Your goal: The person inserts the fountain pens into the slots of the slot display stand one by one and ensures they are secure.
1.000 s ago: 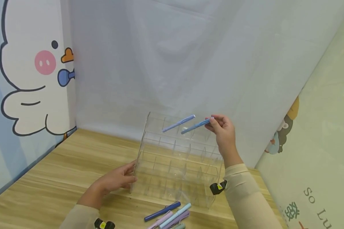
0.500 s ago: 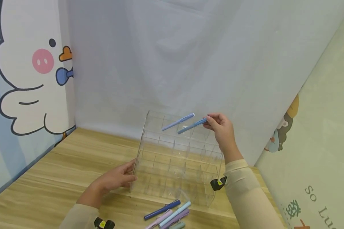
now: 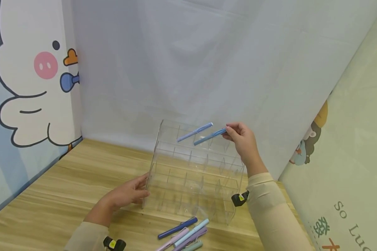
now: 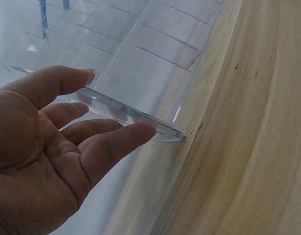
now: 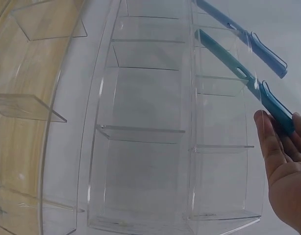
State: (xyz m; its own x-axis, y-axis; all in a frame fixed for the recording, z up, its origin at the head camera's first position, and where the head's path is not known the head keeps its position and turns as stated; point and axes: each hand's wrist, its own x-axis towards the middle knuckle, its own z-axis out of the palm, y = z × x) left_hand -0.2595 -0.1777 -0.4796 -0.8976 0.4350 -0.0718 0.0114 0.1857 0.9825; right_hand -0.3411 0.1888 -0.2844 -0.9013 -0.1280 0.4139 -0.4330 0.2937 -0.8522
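Observation:
A clear acrylic pen rack (image 3: 194, 181) with stepped rows of compartments stands on the table. My left hand (image 3: 127, 195) holds its left side panel, the thumb at the panel's edge and the fingers spread along it in the left wrist view. My right hand (image 3: 243, 143) pinches the clip end of a blue capped pen (image 3: 209, 136) between thumb and fingers. That pen slants down to the left, its lower end behind the clear wall of the rear row in the right wrist view. A periwinkle pen (image 3: 194, 132) leans at the same slant in that row, just left of it.
Several pens lie in a loose pile in front of the rack, among them a dark blue pen (image 3: 177, 228), a light blue pen (image 3: 191, 233) and a grey-green pen (image 3: 193, 245). A pale curtain (image 3: 207, 69) hangs behind the wooden table (image 3: 66, 184); printed walls flank it.
My right hand has moved slightly left with the blue pen, bringing the pen's lower end nearer the periwinkle pen. The left hand keeps its place at the rack's side.

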